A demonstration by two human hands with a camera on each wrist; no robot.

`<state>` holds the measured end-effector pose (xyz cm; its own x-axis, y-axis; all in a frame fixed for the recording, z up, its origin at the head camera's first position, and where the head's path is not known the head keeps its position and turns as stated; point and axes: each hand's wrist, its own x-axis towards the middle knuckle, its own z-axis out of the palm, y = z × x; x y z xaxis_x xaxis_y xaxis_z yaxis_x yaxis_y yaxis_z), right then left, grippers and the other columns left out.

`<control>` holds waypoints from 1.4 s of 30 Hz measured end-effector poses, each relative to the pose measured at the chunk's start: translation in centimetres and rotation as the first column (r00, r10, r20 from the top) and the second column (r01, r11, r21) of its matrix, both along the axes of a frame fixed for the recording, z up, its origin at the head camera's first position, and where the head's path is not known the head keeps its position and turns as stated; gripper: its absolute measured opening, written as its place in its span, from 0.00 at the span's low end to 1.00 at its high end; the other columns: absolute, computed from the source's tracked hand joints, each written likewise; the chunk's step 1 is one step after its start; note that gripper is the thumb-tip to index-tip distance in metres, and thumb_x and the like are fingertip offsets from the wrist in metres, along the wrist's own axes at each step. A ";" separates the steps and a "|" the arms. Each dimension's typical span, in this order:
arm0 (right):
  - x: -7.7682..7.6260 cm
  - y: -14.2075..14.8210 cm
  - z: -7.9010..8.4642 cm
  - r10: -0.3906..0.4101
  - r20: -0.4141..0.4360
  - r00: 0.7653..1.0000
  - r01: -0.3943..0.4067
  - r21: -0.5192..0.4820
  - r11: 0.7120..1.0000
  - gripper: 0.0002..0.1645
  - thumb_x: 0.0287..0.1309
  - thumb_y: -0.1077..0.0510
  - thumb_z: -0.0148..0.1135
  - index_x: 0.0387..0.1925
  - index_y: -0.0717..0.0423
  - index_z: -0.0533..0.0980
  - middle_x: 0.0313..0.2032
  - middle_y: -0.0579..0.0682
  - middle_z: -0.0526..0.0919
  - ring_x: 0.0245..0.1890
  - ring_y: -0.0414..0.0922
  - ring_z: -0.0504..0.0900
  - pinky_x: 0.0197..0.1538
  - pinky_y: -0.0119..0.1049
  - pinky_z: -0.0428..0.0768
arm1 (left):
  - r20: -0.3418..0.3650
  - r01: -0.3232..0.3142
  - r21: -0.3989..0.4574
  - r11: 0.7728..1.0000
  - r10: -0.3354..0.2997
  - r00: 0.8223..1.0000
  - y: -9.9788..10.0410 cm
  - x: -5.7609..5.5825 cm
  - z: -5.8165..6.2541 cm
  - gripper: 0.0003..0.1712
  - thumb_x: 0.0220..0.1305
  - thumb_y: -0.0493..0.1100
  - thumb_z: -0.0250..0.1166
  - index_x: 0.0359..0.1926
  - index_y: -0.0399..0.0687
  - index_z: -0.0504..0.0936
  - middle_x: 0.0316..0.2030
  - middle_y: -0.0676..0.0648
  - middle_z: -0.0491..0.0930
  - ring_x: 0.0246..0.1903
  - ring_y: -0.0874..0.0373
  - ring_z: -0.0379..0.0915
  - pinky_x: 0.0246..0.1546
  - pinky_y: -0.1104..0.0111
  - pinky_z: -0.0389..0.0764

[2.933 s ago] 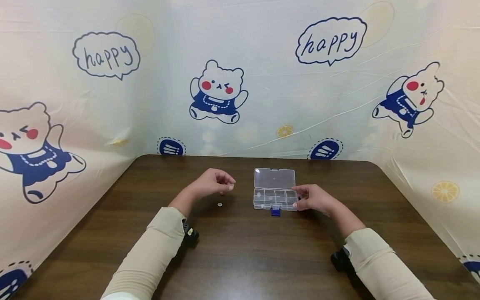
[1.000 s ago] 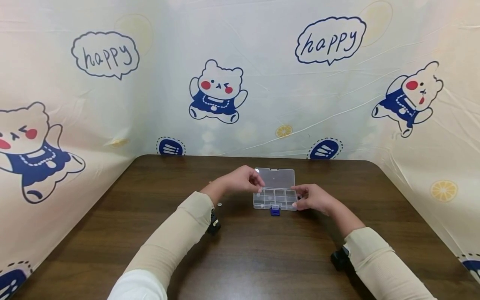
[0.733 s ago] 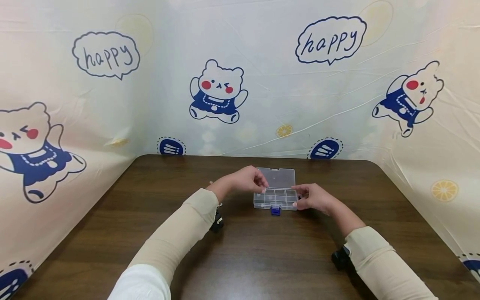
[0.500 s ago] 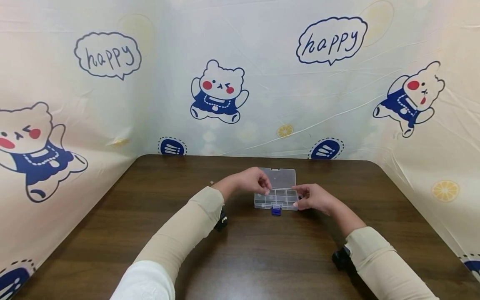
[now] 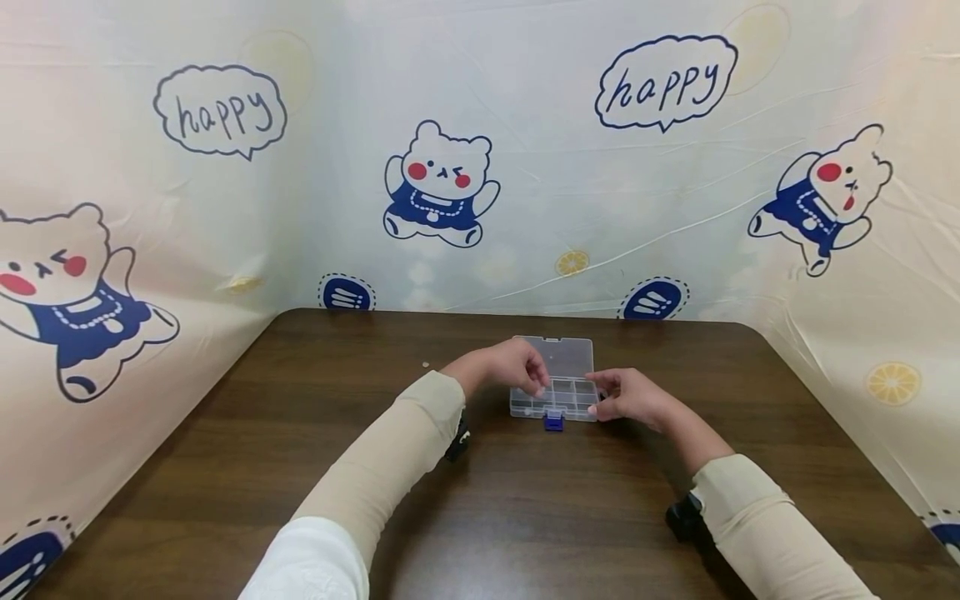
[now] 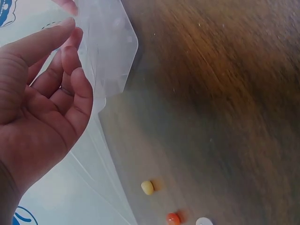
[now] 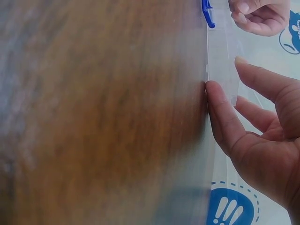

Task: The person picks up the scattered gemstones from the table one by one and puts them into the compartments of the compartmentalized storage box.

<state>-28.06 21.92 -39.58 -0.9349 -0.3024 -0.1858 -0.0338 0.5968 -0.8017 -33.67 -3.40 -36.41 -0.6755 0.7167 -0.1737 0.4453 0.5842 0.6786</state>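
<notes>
A clear plastic compartment box (image 5: 564, 398) with a blue latch (image 5: 553, 422) stands with its lid (image 5: 570, 357) laid back. Over its left compartments my left hand (image 5: 517, 365) reaches down, thumb and index tips pinched together; the small yellowish piece between them is hidden by the fingertips. With thumb and fingers my right hand (image 5: 630, 393) holds the box's right end, thumb at the front corner. In the left wrist view a yellow oval piece (image 6: 147, 187), an orange-red round piece (image 6: 173, 218) and a white disc (image 6: 204, 221) lie on the table.
The brown wooden table (image 5: 510, 508) reaches back to a patterned curtain (image 5: 525, 167) on three sides. My left forearm (image 5: 390, 458) crosses over the spot where the loose pieces lie, hiding most of them from the head view.
My left hand has gone right from the loose pieces, carrying the yellowish piece over the box, then slightly right and lower. My right hand keeps its hold on the box's end.
</notes>
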 end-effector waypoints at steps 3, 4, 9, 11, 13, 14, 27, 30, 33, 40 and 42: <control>0.0 0.0 0.0 0.011 -0.008 1.000 -0.011 -0.004 1.000 0.40 0.51 0.60 0.74 0.66 0.61 0.69 0.58 0.64 0.72 0.49 0.54 0.71 0.50 0.41 0.78 | 0.005 0.009 0.010 1.000 -0.009 1.000 0.1 -0.2 -0.2 0.05 0.57 0.31 0.71 0.35 0.42 0.87 0.29 0.50 0.84 0.30 0.61 0.76 0.36 0.71 0.79; 0.0 0.0 -0.1 0.006 -0.008 1.000 -0.007 -0.010 1.000 0.40 0.51 0.60 0.74 0.66 0.61 0.69 0.57 0.64 0.73 0.49 0.54 0.72 0.49 0.41 0.78 | 0.001 0.017 0.011 1.000 -0.017 1.000 0.2 -0.3 -0.4 0.05 0.56 0.31 0.71 0.35 0.41 0.87 0.28 0.50 0.84 0.30 0.62 0.76 0.36 0.71 0.79; 0.0 -0.1 -0.3 0.009 0.001 1.000 -0.009 -0.045 0.999 0.40 0.51 0.63 0.73 0.66 0.64 0.68 0.57 0.65 0.72 0.45 0.52 0.74 0.43 0.38 0.80 | -0.038 0.052 0.018 0.999 -0.051 0.998 0.2 -0.6 -1.0 0.05 0.56 0.31 0.71 0.35 0.40 0.87 0.27 0.51 0.84 0.29 0.64 0.76 0.34 0.73 0.79; 0.1 -0.1 -0.3 0.013 0.006 1.000 -0.013 -0.058 0.998 0.40 0.52 0.64 0.72 0.66 0.65 0.67 0.56 0.66 0.72 0.43 0.51 0.75 0.42 0.38 0.81 | -0.049 0.056 0.022 0.998 -0.055 0.997 0.2 -0.6 -1.1 0.04 0.56 0.31 0.71 0.35 0.40 0.87 0.27 0.52 0.84 0.29 0.65 0.76 0.34 0.73 0.79; 0.1 -0.1 -0.3 0.003 0.013 1.000 -0.002 -0.066 0.998 0.40 0.51 0.64 0.72 0.66 0.64 0.67 0.56 0.65 0.72 0.43 0.51 0.75 0.42 0.38 0.82 | -0.052 0.053 0.031 0.998 -0.052 0.997 0.2 -0.6 -1.2 0.04 0.56 0.31 0.71 0.34 0.40 0.87 0.27 0.52 0.84 0.28 0.65 0.76 0.33 0.73 0.79; 0.1 -0.2 -0.3 0.001 0.016 1.000 0.000 -0.070 0.998 0.40 0.51 0.64 0.72 0.66 0.65 0.67 0.56 0.66 0.72 0.43 0.51 0.75 0.42 0.38 0.82 | -0.055 0.052 0.032 0.998 -0.050 0.997 0.1 -0.5 -1.2 0.04 0.56 0.32 0.71 0.35 0.40 0.87 0.27 0.52 0.84 0.28 0.65 0.76 0.33 0.73 0.78; 0.0 -0.1 -0.2 -0.001 0.006 1.000 0.001 -0.048 0.999 0.40 0.51 0.63 0.73 0.66 0.64 0.68 0.58 0.66 0.71 0.45 0.52 0.75 0.44 0.39 0.81 | -0.088 0.022 0.044 0.999 -0.018 0.996 0.1 0.2 -1.3 0.05 0.57 0.32 0.71 0.36 0.40 0.88 0.28 0.51 0.84 0.28 0.66 0.74 0.32 0.74 0.77; 0.0 -0.1 -0.3 -0.001 0.013 1.000 0.002 -0.046 0.999 0.40 0.51 0.63 0.73 0.66 0.64 0.68 0.58 0.66 0.71 0.45 0.52 0.74 0.44 0.39 0.81 | -0.087 0.018 0.050 0.999 -0.014 0.996 0.0 0.4 -1.2 0.05 0.56 0.32 0.71 0.36 0.40 0.88 0.27 0.52 0.84 0.27 0.65 0.73 0.32 0.74 0.76; 0.0 -0.1 -0.3 -0.007 0.021 1.000 0.008 -0.049 0.999 0.40 0.51 0.63 0.73 0.66 0.63 0.68 0.58 0.66 0.71 0.45 0.52 0.74 0.44 0.39 0.81 | -0.086 0.016 0.060 0.998 -0.011 0.996 -0.1 0.4 -1.2 0.06 0.56 0.32 0.72 0.36 0.40 0.88 0.27 0.53 0.83 0.27 0.65 0.72 0.32 0.74 0.76; 0.0 -0.1 -0.3 -0.007 0.007 1.000 0.007 -0.041 0.999 0.40 0.51 0.63 0.73 0.66 0.63 0.68 0.56 0.64 0.72 0.45 0.52 0.74 0.43 0.38 0.81 | -0.089 0.015 0.106 0.994 -0.006 0.996 -0.6 0.3 -1.4 0.06 0.55 0.33 0.73 0.36 0.40 0.88 0.29 0.53 0.84 0.29 0.64 0.75 0.33 0.73 0.78; 0.0 -0.1 -0.3 -0.007 0.005 1.000 0.007 -0.043 0.999 0.40 0.50 0.63 0.74 0.65 0.63 0.68 0.55 0.64 0.73 0.44 0.52 0.74 0.43 0.38 0.81 | -0.094 0.013 0.122 0.992 -0.001 0.996 -0.8 0.3 -1.4 0.07 0.54 0.34 0.73 0.36 0.41 0.88 0.29 0.53 0.84 0.29 0.63 0.75 0.34 0.72 0.78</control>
